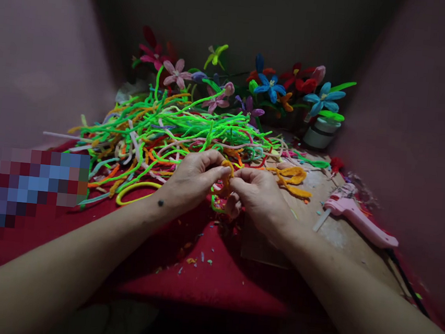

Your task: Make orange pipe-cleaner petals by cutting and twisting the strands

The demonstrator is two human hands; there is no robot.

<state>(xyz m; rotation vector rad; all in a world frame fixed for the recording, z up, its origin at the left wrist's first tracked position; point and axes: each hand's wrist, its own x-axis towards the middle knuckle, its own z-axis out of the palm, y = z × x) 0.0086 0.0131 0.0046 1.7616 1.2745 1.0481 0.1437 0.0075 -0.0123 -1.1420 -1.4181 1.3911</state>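
Note:
Between my two hands is a bent orange pipe cleaner (226, 177), pinched from both sides over the table's front half. My left hand (198, 178) grips its upper left part with thumb and forefinger. Thumb and fingers of my right hand (259, 194) close on its right side, and the fingertips partly hide it. Just right of the hands, looped orange pipe cleaner pieces (292, 179) lie on a cardboard sheet (308, 217). A large tangled heap of pipe cleaners (187, 127), mostly bright green, spreads behind my hands.
A pink glue gun (359, 217) rests on the cardboard at right, its black cord trailing forward. Finished fuzzy flowers (271, 89) stand along the back wall near a white jar (321, 133). A yellow ring (136, 190) lies left on the red cloth (180, 283), with scattered scraps.

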